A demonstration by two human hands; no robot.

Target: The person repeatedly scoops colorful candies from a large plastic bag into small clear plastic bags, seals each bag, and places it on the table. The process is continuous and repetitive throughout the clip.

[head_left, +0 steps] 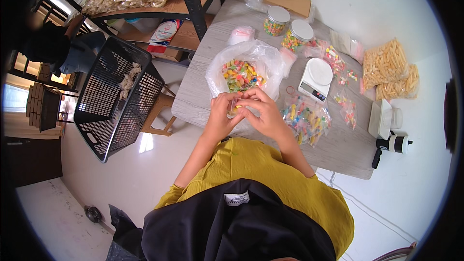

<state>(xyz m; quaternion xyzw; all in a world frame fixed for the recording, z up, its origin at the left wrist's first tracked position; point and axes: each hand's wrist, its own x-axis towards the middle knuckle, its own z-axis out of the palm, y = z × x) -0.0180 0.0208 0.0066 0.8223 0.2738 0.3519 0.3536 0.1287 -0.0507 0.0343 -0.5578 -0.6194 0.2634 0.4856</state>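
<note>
Both hands meet over the table's near edge, in front of a large open plastic bag (218, 66) filled with colourful candies (243, 76). A small clear bag (233, 108) with yellow candy inside is held between my left hand (222, 114) and my right hand (264, 114); fingers cover part of it. To the right of my right hand lies a pile of filled candy bags (306, 117). A white digital scale (316, 79) stands behind that pile, with a red rubber band (290, 90) beside it. Empty small bags (288, 61) rest between the large bag and the scale.
Two candy jars (275, 21) with silver lids and a cardboard box (287, 0) stand at the back. Bags of stick snacks (385, 63), a white container (380, 119) and a bottle (397, 144) are at right. At left, a black crate (119, 116) rests on a brown stool (156, 116); beyond is another person (72, 50).
</note>
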